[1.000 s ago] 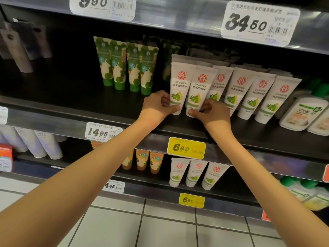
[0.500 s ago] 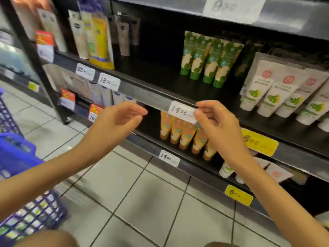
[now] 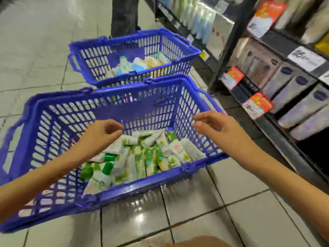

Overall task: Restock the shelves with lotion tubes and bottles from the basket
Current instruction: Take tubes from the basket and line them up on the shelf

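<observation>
Hovering over the blue slotted plastic basket (image 3: 146, 111) of white-and-green lotion tubes (image 3: 142, 157), your left hand (image 3: 105, 134) and right hand (image 3: 219, 129) both hang loosely curled, grasping nothing.

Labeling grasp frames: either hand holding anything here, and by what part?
Nothing held. Left hand and right hand hover empty above the near basket.

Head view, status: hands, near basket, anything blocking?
Left hand, right hand both empty, over near blue plastic mesh basket. White-and-green lotion tubes piled inside. Nothing blocking.
</observation>
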Motion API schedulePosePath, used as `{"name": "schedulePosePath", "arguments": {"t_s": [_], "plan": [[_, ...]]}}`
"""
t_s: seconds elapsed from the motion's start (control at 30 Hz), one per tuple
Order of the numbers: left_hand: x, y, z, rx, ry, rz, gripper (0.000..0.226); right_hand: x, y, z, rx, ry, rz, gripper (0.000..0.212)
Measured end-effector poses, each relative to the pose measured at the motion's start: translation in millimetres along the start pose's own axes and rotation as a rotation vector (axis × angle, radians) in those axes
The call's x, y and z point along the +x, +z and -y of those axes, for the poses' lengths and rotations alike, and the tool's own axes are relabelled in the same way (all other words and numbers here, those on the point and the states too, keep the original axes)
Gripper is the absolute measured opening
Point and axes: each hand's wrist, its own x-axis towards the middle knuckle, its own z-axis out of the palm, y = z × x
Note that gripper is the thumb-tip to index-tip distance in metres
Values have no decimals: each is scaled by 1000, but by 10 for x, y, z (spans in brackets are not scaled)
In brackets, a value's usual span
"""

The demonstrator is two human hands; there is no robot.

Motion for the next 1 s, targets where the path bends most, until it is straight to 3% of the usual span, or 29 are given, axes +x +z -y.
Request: {"name": "schedulePosePath", "arguments": {"t_s": [0.23,0.43,0.6,0.77,0.87,1.0], "plan": [[407,711,206,14,-126,170,22,504,563,-386,-162,180,116,19],[748,1480,-107,21,-180,244,31,687,489,-614,-119,395,104,15],[1026,1849,-237,191,-260,309,44,632,332,-704,-129,491,113,26],[1156,1947,-246,121,-465,413,60,730,391,-701,-154,597,204,24],[1171,1899,-150,27,-463,426,84,862,533,-740,-307,640,282,30],[1085,1681,-10,-240,-385,431,71,939,769,-799,-918,502,419,41]]}}
